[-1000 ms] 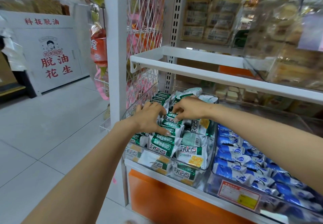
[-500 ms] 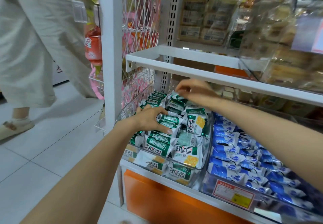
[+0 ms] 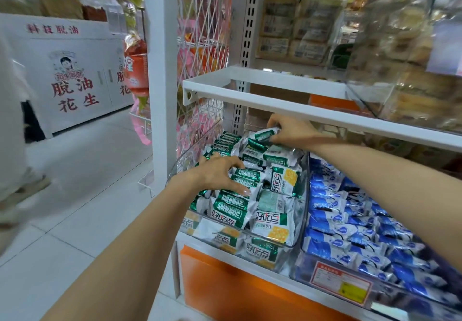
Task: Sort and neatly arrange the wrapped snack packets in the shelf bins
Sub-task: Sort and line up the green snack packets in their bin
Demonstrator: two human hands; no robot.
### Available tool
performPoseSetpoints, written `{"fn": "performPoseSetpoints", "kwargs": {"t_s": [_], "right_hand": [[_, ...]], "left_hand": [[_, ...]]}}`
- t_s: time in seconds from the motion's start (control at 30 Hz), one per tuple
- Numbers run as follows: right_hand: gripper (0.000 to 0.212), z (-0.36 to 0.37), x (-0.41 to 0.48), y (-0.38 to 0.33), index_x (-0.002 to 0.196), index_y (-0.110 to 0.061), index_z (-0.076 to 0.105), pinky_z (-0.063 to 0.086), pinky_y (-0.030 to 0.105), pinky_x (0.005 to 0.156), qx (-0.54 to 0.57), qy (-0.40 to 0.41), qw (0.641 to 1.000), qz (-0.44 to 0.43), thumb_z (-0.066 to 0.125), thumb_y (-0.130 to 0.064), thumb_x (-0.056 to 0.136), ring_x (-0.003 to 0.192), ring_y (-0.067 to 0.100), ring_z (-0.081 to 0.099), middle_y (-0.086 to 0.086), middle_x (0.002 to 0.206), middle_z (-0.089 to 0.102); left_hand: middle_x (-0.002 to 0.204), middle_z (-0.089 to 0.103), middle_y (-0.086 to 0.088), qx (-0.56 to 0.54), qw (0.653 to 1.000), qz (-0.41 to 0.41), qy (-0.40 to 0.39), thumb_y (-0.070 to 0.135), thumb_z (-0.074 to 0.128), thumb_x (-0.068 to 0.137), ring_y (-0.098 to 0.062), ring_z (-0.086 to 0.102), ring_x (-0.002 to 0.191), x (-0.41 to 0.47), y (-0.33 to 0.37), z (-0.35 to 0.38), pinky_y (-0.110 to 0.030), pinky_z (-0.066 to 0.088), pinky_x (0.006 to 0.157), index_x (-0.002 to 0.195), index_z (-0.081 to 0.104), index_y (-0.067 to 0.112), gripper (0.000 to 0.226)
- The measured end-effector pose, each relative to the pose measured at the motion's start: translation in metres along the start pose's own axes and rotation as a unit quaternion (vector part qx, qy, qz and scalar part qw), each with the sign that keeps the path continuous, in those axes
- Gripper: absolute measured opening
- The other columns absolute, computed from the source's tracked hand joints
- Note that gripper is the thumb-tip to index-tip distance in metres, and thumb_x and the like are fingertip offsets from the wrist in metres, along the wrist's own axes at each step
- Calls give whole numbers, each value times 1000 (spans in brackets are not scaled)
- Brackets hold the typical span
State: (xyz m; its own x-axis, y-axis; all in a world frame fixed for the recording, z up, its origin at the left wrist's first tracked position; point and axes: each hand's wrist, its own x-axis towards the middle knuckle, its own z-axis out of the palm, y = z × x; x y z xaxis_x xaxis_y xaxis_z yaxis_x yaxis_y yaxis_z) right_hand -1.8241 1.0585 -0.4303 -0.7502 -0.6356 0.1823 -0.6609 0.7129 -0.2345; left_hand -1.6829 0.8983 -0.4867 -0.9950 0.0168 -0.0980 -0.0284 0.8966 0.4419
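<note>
A clear plastic bin (image 3: 301, 220) on the lower shelf is full of green-and-white wrapped snack packets (image 3: 271, 223). My left hand (image 3: 220, 174) lies on the packets in the middle of the bin, fingers spread and pressing on them. At the back of the bin, under the white shelf, my right hand (image 3: 291, 130) pinches one green packet (image 3: 263, 135) that is lifted slightly above the pile. To the right, a second clear bin (image 3: 335, 278) holds blue-and-white packets (image 3: 350, 233).
A white shelf rail (image 3: 287, 110) runs just above my right hand. A white upright post (image 3: 160, 83) and wire mesh (image 3: 200, 75) stand left of the bin. Packed goods fill the upper shelf. A person (image 3: 10, 145) walks at the far left on the tiled floor.
My right hand moved from the middle of the green pile to the back of the bin and now pinches a packet there. My left hand stayed on the packets. A person passed on the left.
</note>
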Motion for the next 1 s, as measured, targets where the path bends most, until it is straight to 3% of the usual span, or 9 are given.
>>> {"fn": "performPoseSetpoints", "kwargs": {"t_s": [0.07,0.17,0.23,0.4,0.53,0.67,0.77,0.9,1.0], "right_hand": [[27,-2,2,-2,106,-10,60,37,20,57,66,3,998,7,63,-28,87,72,12,51,9,94,62],[36,-8,1,-9,108,1,61,44,25,64,196,-20,980,34,60,-29,90,70,17,53,15,83,63],[30,-9,-2,-16,109,-2,60,43,30,71,230,-44,972,13,60,-26,91,77,21,54,16,89,63],[20,7,-4,-29,103,-16,64,43,27,75,183,-49,982,1,63,-29,87,86,14,56,8,109,65],[27,12,-7,-24,111,-20,64,43,26,88,79,-62,995,-17,65,-32,87,104,9,54,-3,124,59],[27,2,-14,-17,110,-23,66,47,30,88,13,-83,996,-16,64,-35,86,95,9,59,-7,113,64],[28,0,-15,-15,108,-21,67,51,36,89,-23,-121,992,-12,63,-38,86,87,10,61,-6,105,66],[39,6,-16,-22,117,-20,64,45,28,82,-41,-138,989,-24,65,-42,84,97,12,56,-7,105,58],[41,17,-14,-28,114,-16,65,49,31,84,-38,-140,989,-39,67,-42,83,97,18,61,-3,107,64]], "left_hand": [[129,47,-5,-2,1000,-3,0,53,68,76,-23,31,128,-2,1,0,-47,22,110,134,40,28,68],[121,48,-5,-3,1000,-11,4,53,67,76,-22,29,128,-3,1,0,-46,16,111,133,40,30,67],[110,46,-1,-11,1000,-12,7,52,67,76,-22,30,126,-4,2,1,-43,18,110,132,40,28,67],[115,47,-4,-15,1000,-10,8,51,67,78,-22,30,125,-6,4,1,-42,18,110,133,40,27,65],[104,38,1,-40,999,-11,7,47,67,79,-18,31,105,-9,5,0,-39,23,107,134,40,26,64],[109,39,0,-39,999,-9,14,48,68,78,-19,31,108,-9,2,1,-38,22,104,132,42,29,63],[127,43,-4,-11,1000,6,22,51,67,77,-21,28,122,-5,-1,3,-39,18,104,131,44,29,62],[129,39,-5,2,1000,4,29,51,67,77,-22,26,126,-3,-2,4,-38,17,102,131,43,31,62],[128,44,-3,-22,999,-3,38,51,70,74,-20,32,122,-2,-2,6,-41,21,104,128,40,23,68]]}}
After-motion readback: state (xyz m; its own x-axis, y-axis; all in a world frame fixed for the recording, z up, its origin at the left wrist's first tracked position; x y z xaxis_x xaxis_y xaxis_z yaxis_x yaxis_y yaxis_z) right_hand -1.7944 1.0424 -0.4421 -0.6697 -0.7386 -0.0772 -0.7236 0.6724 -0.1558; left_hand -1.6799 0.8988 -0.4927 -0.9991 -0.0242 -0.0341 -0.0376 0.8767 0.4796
